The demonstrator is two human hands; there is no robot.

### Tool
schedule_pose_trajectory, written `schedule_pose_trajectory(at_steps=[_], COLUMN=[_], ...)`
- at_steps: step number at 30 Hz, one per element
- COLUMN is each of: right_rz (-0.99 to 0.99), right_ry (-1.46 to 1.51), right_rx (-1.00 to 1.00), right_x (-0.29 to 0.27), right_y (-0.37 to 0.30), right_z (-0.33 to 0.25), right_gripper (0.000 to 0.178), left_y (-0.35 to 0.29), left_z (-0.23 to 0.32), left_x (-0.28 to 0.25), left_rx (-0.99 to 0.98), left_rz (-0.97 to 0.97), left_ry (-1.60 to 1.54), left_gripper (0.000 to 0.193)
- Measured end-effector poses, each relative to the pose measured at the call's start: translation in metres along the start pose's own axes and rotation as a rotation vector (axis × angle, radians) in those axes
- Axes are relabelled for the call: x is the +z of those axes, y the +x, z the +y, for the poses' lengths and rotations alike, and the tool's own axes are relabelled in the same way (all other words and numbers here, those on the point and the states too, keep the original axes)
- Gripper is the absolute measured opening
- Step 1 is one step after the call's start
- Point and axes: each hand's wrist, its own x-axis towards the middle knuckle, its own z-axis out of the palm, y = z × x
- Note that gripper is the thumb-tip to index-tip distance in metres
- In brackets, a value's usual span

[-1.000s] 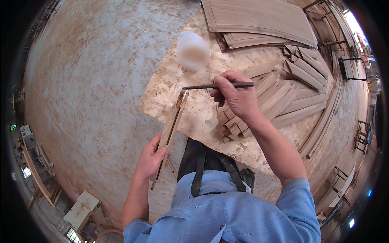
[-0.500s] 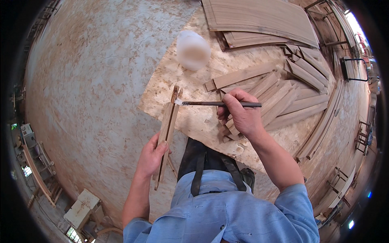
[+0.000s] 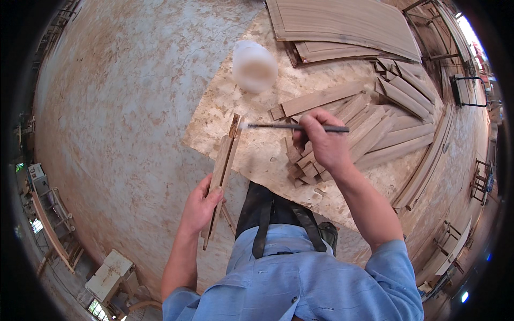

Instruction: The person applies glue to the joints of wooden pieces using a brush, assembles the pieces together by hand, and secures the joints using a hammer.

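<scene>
Gripping grooved wooden strip (image 3: 219,165) in left hand (image 3: 201,207), pinching brush (image 3: 276,126) in right hand (image 3: 325,140); keep far end (image 3: 234,126) steady, stroke evenly.

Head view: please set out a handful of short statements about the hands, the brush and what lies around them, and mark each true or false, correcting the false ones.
1. The right hand holds a brush. True.
2. The left hand is empty. False: the left hand grips a wood piece.
3. A white tub stands on the tan sheet. True.
4. The brush tip is dipped in the tub. False: it is at the far end of the wood piece.
5. The large panels lie beyond the pile of strips. True.
6. The shirt is red. False: the shirt is blue.
</scene>
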Motion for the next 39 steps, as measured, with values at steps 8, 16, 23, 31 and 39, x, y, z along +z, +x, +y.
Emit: schedule_pose_trajectory(at_steps=[8, 16, 23, 31, 39], right_rz=[-0.055, 0.063, -0.103, -0.079, -0.446], right_ry=[0.081, -0.005, -0.197, -0.003, -0.282], right_rx=[-0.021, -0.04, -0.05, -0.074, 0.05], right_x=[0.003, -0.004, 0.022, 0.0, 0.007], right_y=[-0.014, 0.008, 0.023, 0.044, 0.039], right_z=[-0.002, -0.022, -0.035, -0.063, -0.087], right_gripper=[0.018, 0.021, 0.021, 0.015, 0.016], left_y=[0.004, 0.002, 0.004, -0.004, -0.001], left_z=[0.002, -0.003, -0.011, -0.003, 0.007], left_x=[0.002, -0.006, -0.009, -0.023, -0.039], left_rx=[0.017, 0.012, 0.108, 0.482, 0.76], left_rz=[0.033, 0.023, 0.087, 0.399, 0.481], left_ry=[0.04, 0.023, 0.153, 0.734, 1.105], left_gripper=[0.046, 0.048, 0.056, 0.061, 0.062])
